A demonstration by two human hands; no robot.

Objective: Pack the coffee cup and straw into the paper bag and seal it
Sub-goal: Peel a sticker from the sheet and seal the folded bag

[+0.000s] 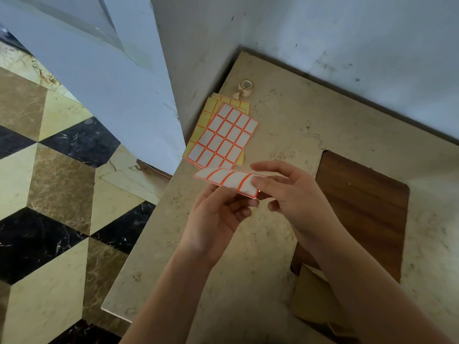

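From the head camera, both forearms reached forward over the marble worktop (285, 135). The left hand (218, 214) lay palm-up, fingers curled beneath a strip of labels (228, 180) — the right hand (288, 192) pinched the strip's near end, thumb on top. A stack of label sheets (223, 135) lay just beyond. The paper bag (313, 301) rested under the right forearm; cup and straw were out of sight.

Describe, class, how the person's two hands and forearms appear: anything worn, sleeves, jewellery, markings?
Both are bare. The left hand and the right hand wear no gloves, and no rings, watch or bracelet show. Both forearms are uncovered as far as the bottom edge of the picture, with no sleeve in view. No tattoos or markings show. Nails look short and unpainted.
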